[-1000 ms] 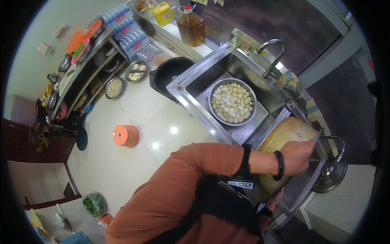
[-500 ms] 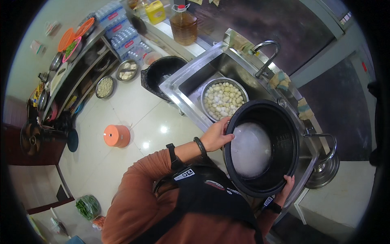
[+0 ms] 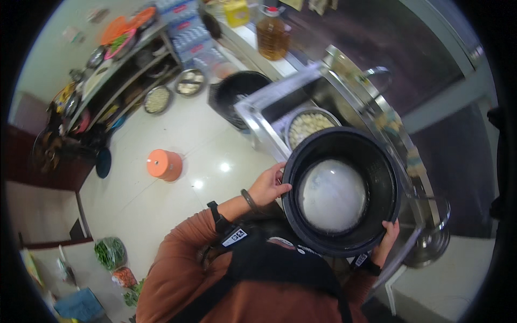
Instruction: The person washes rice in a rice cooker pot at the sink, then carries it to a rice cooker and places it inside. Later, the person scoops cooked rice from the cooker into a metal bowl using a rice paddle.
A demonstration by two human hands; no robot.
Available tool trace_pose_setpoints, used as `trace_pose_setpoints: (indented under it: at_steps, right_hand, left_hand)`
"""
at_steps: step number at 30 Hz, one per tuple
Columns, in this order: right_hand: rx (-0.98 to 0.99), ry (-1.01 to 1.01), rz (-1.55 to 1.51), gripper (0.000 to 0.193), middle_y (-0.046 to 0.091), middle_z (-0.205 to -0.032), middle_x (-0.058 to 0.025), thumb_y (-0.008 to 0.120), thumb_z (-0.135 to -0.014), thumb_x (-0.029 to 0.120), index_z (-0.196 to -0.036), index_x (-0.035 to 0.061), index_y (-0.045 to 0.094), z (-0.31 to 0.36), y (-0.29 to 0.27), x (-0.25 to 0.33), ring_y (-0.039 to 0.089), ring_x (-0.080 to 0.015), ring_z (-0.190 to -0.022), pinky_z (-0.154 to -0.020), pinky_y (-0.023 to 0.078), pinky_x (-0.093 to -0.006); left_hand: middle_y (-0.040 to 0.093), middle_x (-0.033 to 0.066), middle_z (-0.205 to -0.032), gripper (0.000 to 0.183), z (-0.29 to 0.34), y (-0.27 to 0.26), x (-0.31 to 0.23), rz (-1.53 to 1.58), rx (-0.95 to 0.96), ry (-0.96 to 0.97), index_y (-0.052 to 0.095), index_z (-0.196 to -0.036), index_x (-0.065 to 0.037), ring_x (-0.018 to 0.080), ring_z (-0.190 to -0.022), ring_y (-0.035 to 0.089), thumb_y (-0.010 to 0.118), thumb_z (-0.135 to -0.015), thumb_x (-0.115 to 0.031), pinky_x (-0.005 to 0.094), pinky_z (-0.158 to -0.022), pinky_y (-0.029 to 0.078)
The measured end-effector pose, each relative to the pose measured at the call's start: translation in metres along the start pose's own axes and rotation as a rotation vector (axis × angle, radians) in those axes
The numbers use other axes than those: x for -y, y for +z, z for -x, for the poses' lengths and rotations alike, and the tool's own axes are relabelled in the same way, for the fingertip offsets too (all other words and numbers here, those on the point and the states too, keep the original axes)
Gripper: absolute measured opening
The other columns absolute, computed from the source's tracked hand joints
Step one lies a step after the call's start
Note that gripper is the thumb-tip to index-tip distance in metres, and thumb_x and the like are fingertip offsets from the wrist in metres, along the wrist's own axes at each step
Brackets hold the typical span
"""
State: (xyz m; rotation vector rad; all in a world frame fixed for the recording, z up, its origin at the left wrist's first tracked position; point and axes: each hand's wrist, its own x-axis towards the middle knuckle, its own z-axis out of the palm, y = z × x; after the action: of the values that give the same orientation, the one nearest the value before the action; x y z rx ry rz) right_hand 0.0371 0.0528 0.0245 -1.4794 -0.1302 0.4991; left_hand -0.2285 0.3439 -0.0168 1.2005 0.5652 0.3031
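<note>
I hold a large black cooking pot [image 3: 379, 156] over the near edge of the metal sink [image 3: 265, 125]. My left hand [image 3: 269, 185] grips the rim at the left, thumb on top. My right hand [image 3: 386, 242] holds the rim at the lower right; its lower fingers are hidden under the pot. White rice-like contents with some cloudy liquid [image 3: 334, 196] lie on the pot's bottom. Behind the pot, a steel bowl [image 3: 287, 133] of pale, round pieces [image 3: 309, 127] stands in the sink basin, partly covered by the pot.
Two curved taps [image 3: 385, 72] rise along the sink's far side. A black lined bin [image 3: 216, 105] stands by its left end. On the floor are an orange stool [image 3: 165, 165], two bowls of pale food [image 3: 158, 100] and bagged greens [image 3: 110, 253]. An oil jug [image 3: 273, 37] sits on the ledge.
The pot has come left and nearer my body, in both hands, and it now covers more of the bowl. It looks more level. The whole view has shifted a little.
</note>
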Motion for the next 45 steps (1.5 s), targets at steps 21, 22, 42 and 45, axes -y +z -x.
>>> trace_pose_setpoints:
  at_steps: [21, 22, 42, 45]
  right_hand:
    - [0.600, 0.028, -0.010, 0.035, 0.064, -0.096, -0.0056, 0.050, -0.075, -0.002, -0.109, -0.0026, 0.059, 0.060, 0.400, -0.062, 0.059, -0.0125, -0.082, -0.075, 0.045, -0.0235]
    - [0.603, 0.035, 0.007, 0.035, 0.063, -0.097, -0.0055, 0.050, -0.075, -0.002, -0.109, -0.0026, 0.059, 0.066, 0.418, -0.065, 0.058, -0.0124, -0.082, -0.075, 0.045, -0.0235]
    - [0.925, 0.025, 0.089, 0.042, 0.063, -0.107, -0.0082, 0.050, -0.075, -0.002, -0.116, -0.0066, 0.055, 0.083, 0.580, -0.090, 0.058, -0.0151, -0.093, -0.084, 0.045, -0.0257]
    - [0.928, 0.018, 0.080, 0.042, 0.063, -0.107, -0.0081, 0.050, -0.075, -0.002, -0.116, -0.0064, 0.055, 0.065, 0.597, -0.095, 0.058, -0.0150, -0.092, -0.085, 0.045, -0.0258]
  left_hand:
    - [0.064, 0.0065, -0.092, 0.062, 0.158, -0.323, -0.030, 0.082, -0.652, 0.120, 0.035, -0.136, 0.004, 0.0093, -0.073, 0.061, 0.062, -0.080, 0.003, 0.0203, -0.058, 0.048]
    - [0.064, 0.0065, -0.093, 0.061, 0.166, -0.336, -0.030, 0.103, -0.680, 0.116, 0.036, -0.136, 0.004, 0.0091, -0.072, 0.061, 0.062, -0.080, 0.003, 0.0203, -0.058, 0.048]
    - [0.066, 0.0065, -0.097, 0.048, 0.229, -0.431, -0.018, 0.150, -1.037, 0.246, 0.045, -0.127, 0.003, 0.0116, -0.083, 0.063, 0.062, -0.082, 0.002, 0.0231, -0.070, 0.051]
    - [0.066, 0.0079, -0.098, 0.049, 0.214, -0.443, -0.028, 0.150, -1.046, 0.285, 0.044, -0.127, 0.003, 0.0129, -0.084, 0.064, 0.063, -0.081, 0.002, 0.0241, -0.074, 0.051]
